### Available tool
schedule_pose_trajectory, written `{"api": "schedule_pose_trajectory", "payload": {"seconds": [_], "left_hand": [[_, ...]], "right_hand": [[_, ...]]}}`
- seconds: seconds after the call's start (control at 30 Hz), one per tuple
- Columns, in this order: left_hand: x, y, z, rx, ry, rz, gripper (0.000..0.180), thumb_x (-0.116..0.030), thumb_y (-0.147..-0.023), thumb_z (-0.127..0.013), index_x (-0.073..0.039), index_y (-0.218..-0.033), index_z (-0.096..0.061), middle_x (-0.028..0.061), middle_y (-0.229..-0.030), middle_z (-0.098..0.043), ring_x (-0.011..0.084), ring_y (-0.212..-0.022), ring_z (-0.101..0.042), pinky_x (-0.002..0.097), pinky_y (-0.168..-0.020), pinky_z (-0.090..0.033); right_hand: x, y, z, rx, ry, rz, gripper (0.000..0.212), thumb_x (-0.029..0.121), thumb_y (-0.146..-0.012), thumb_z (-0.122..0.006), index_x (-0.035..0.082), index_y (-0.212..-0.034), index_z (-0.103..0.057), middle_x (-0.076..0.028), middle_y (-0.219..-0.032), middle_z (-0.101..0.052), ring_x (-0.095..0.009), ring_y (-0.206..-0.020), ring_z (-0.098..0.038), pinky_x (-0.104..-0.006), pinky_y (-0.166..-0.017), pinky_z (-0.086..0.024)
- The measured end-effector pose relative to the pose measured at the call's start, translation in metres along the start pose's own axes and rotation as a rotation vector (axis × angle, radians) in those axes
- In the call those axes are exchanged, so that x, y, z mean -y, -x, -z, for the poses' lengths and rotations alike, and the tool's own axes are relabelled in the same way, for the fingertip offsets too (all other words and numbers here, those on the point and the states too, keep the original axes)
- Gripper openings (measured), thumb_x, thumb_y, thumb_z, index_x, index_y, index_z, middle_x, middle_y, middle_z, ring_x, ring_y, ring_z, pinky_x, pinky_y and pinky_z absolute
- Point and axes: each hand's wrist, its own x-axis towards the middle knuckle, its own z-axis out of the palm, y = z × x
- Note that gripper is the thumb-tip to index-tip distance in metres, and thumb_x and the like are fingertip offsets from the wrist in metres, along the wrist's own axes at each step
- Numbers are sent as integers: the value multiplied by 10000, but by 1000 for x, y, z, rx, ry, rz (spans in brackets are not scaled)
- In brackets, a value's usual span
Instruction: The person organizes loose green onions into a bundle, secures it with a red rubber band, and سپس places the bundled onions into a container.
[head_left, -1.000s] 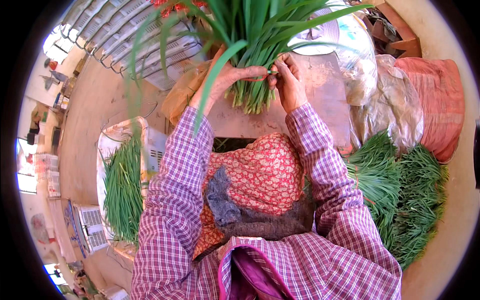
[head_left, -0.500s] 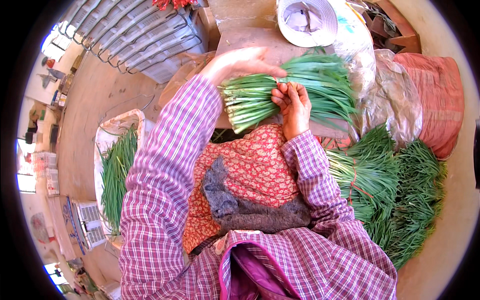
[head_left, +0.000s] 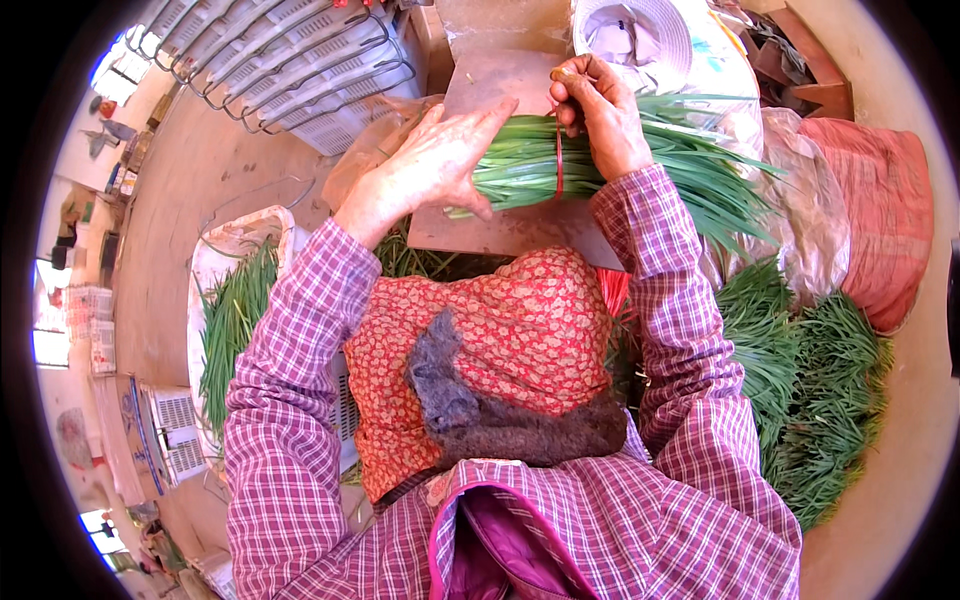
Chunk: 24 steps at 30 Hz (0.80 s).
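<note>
A bunch of chives (head_left: 515,165) lies across a flat board (head_left: 470,228), its long green leaves spreading to the right. Around its middle runs a thin red tie (head_left: 560,165). My left hand (head_left: 425,165) spans the stalk end, thumb on the near side and fingers on the far side, covering the pale ends. Just above the bunch, my right hand (head_left: 600,110) is closed in a pinch at the upper end of the tie; the fingertips partly hide what they hold. A red flowered cloth (head_left: 500,340) with a grey fuzzy piece (head_left: 500,428) covers my lap.
More chives (head_left: 820,400) are heaped at the right. A white tub (head_left: 212,265) of greens (head_left: 238,320) stands left. Beyond the board are a pale hat (head_left: 650,40), clear plastic (head_left: 800,190) and a red sack (head_left: 870,210). Grey crates (head_left: 300,90) stand at the upper left.
My right hand has risen away from my body, drawing the red tie up. My left hand has come down from above the bunch onto its stalk end. The bunch lies slightly further right.
</note>
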Motion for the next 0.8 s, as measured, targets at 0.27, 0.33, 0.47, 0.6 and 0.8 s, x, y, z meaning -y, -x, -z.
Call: {"api": "schedule_pose_trajectory", "payload": {"seconds": [0.27, 0.33, 0.47, 0.6, 0.8], "left_hand": [[-22, -58, -13, 460, -48, 119, 1282, -564, -468, -887, 127, -1391, -326, 272, -1320, -513, 357, -1257, -495, 566, -1050, -354], [-30, -48, -57, 73, -149, 146, 1233, -491, -455, -915, 102, -1381, -358, 270, -1208, -556, 370, -1161, -542, 507, -991, -413], [-40, -41, -88, -182, -197, 234, 1170, -419, -440, -928, 30, -1381, -399, 178, -1129, -585, 319, -1097, -570, 446, -912, -439], [-39, -40, -98, -251, -210, 285, 1003, -362, -453, -921, -14, -1293, -498, 128, -1088, -609, 280, -1066, -587, 426, -902, -445], [-40, -49, -103, -258, -119, 291, 837, -333, -484, -903, -50, -1187, -549, 125, -1070, -614, 284, -1063, -590, 422, -897, -454]], "right_hand": [[-83, -29, 30, -54, -364, -177, 63, 123, -965, -552, 79, -922, -538, 4, -770, -592, -55, -572, -505, -180, -476, -392], [-88, -34, 34, -90, -486, -190, 44, 100, -970, -533, 72, -937, -530, -6, -779, -582, -58, -561, -490, -189, -467, -384], [-89, -36, 38, -94, -531, -254, 18, 77, -976, -507, 69, -965, -518, -7, -785, -576, -61, -557, -483, -205, -466, -383], [-55, -28, 14, -83, -38, -213, 41, 96, -949, -535, 61, -932, -547, -13, -768, -610, -65, -571, -535, -213, -488, -442], [-23, -8, 20, -1, 195, -177, 116, 149, -947, -560, 42, -910, -583, -23, -779, -635, -85, -559, -586, -247, -483, -503]]}}
